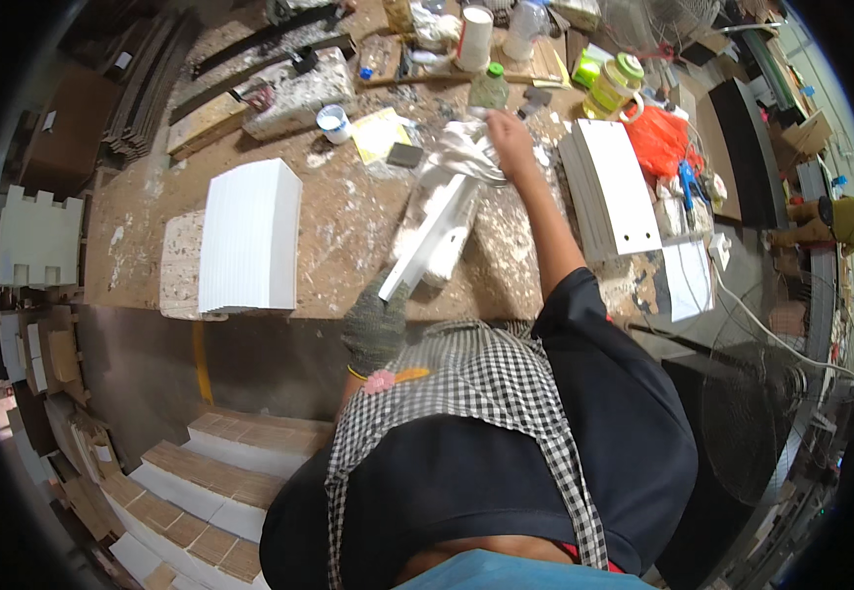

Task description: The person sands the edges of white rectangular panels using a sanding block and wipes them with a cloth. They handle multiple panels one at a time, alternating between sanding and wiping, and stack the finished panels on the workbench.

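Observation:
My left hand [376, 320], in a dark grey knit glove, grips the near end of a narrow white board [425, 236] at the table's front edge. The board slants away from me, over a white paint-spattered block [444, 258]. My bare right hand [513, 146] is closed beyond the board's far end, beside a crumpled white cloth [466, 152]. Its fingertips are hidden, so what they hold cannot be made out. Just past them stands a clear bottle with a green cap [489, 88].
White panels stand stacked at the left [250, 236] and at the right [609, 187] of the spattered worktable [338, 246]. A paint cup [333, 124], a yellow-green jug [614, 87] and a red plastic bag [658, 140] are farther back. More stacked boards [215, 472] lie low at the left.

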### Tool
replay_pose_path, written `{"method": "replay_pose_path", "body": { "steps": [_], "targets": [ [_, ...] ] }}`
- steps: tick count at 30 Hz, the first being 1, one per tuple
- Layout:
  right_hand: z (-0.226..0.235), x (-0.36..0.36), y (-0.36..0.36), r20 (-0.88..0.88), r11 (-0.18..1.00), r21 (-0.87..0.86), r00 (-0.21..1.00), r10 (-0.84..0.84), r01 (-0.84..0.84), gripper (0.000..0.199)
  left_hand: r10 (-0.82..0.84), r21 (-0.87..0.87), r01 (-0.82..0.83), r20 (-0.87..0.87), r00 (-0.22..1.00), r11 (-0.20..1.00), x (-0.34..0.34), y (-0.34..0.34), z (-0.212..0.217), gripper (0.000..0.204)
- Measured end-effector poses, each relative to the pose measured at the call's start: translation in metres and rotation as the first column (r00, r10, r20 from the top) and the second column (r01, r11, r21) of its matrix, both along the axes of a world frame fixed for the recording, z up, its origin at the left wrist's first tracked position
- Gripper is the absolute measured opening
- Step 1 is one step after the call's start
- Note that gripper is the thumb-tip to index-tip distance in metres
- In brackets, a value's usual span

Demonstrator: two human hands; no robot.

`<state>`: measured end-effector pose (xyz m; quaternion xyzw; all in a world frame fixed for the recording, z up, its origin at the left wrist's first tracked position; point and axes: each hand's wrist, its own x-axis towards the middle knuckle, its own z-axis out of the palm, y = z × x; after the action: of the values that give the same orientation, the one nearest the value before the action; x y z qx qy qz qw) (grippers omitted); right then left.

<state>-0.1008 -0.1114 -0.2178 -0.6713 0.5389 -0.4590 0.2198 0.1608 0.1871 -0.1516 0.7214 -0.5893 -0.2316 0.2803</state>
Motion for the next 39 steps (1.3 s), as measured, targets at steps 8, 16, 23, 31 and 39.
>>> {"method": "replay_pose_path", "body": {
  "steps": [8, 16, 23, 31, 39],
  "targets": [
    [-0.011, 0.055, 0.094, -0.013, 0.998, 0.049, 0.999, -0.049, 0.05, 0.027, 0.353, 0.186, -0.589, -0.918, 0.182, 0.787, 0.07, 0.018, -0.006, 0.036],
    [0.041, 0.066, 0.13, -0.739, 0.944, 0.292, 0.591, 0.324, -0.152, 0.043, 0.171, -0.034, -0.751, -0.966, 0.193, 0.66, 0.11, 0.019, 0.024, 0.039],
    [0.091, 0.051, 0.113, -0.15, 0.804, 0.527, 0.901, 0.408, -0.276, 0.028, 0.071, 0.075, -0.64, -0.997, -0.033, 0.765, 0.051, -0.032, 0.02, 0.036],
    [0.082, 0.034, 0.131, 0.85, 0.731, 0.45, 0.498, -0.173, -0.513, 0.069, -0.019, -0.003, 0.032, -0.867, 0.498, 0.999, -0.003, -0.066, -0.001, 0.048],
    [0.072, -0.194, 0.106, 0.108, 0.814, 0.443, 0.879, -0.465, 0.376, 0.063, 0.221, -0.328, -0.055, 0.496, 0.84, 0.943, 0.105, -0.075, -0.059, 0.06]
  ]
}}
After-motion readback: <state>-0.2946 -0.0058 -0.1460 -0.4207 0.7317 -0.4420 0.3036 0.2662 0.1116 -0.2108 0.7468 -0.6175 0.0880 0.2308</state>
